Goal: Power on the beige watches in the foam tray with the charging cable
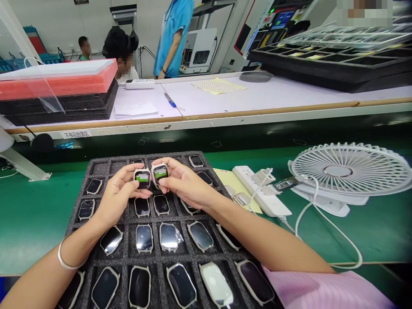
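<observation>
My left hand (pixel 117 195) is closed on a small smartwatch body (pixel 142 178) with a lit screen showing a green band. Beside it, my right hand (pixel 183 182) grips a second smartwatch body (pixel 160 172) with the same lit screen. The two watches are side by side, nearly touching, above the far part of a black foam tray (pixel 127 259). The tray's pockets hold several dark-screened watch bodies (pixel 144 237), tilted in rows. A silver bangle circles my left wrist.
A white fan (pixel 350 167) lies flat on the green mat at right, with a white power strip (pixel 257 189) and cables next to it. A raised white shelf behind carries stacked foam trays (pixel 61 92), papers, a pen. Three people are beyond it.
</observation>
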A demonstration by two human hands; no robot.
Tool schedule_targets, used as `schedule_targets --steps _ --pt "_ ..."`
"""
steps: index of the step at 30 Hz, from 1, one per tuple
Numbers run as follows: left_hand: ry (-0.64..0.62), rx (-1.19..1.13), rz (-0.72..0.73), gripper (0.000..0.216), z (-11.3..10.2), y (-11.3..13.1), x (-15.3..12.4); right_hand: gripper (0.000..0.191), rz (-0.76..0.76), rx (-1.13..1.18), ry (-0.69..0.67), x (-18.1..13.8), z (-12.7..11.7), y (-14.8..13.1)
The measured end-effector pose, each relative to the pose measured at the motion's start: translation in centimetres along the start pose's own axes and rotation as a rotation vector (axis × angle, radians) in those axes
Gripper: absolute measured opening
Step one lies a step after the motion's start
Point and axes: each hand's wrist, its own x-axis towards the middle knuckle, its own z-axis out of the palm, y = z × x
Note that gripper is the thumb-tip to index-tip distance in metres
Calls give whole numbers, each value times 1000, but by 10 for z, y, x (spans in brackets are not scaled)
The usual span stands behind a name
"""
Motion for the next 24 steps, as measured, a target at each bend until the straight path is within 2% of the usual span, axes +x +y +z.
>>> schedule_targets --steps 5,8,12,14,17,20,24 --pt "7 -76 -20 45 -2 -1 5 40 51 88 -18 6 -6 3" --pt "24 -149 -66 44 -2 3 7 33 122 182 -28 11 -9 4" --pt "53 -179 -124 47 1 20 8 16 188 205 -13 16 -8 -7" --pt "56 -168 -114 47 2 33 8 14 196 168 -17 19 -5 -18" --pt "30 -145 -38 45 4 56 11 17 148 98 -33 25 2 -40" --pt "-2 -137 87 38 7 80 18 17 35 55 -43 37 9 -65" --pt "39 -143 274 29 14 109 28 17 -130 31 -87 52 18 -96"
